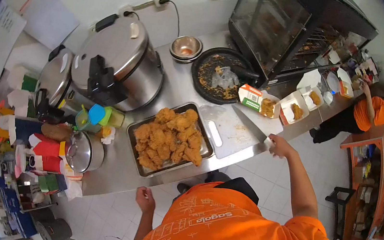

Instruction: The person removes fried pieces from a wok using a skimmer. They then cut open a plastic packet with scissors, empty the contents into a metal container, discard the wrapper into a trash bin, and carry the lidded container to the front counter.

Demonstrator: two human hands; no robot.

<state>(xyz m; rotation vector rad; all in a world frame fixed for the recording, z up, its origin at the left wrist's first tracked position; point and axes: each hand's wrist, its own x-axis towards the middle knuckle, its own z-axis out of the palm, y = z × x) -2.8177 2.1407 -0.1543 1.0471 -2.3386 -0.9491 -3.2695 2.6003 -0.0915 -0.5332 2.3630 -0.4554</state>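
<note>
Head view — right hand (281,147) grips knife (251,125) — orange shirt (240,231) reads "Sagala".

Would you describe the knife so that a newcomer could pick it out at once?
On the stainless-steel counter, find the white cutting board right of the rectangular metal tray of golden fried chicken. Slanting over that board is a long, silvery, pale-handled knife, gripped in the right hand. Unlike its neighbours, it has a pointed blade.
</note>
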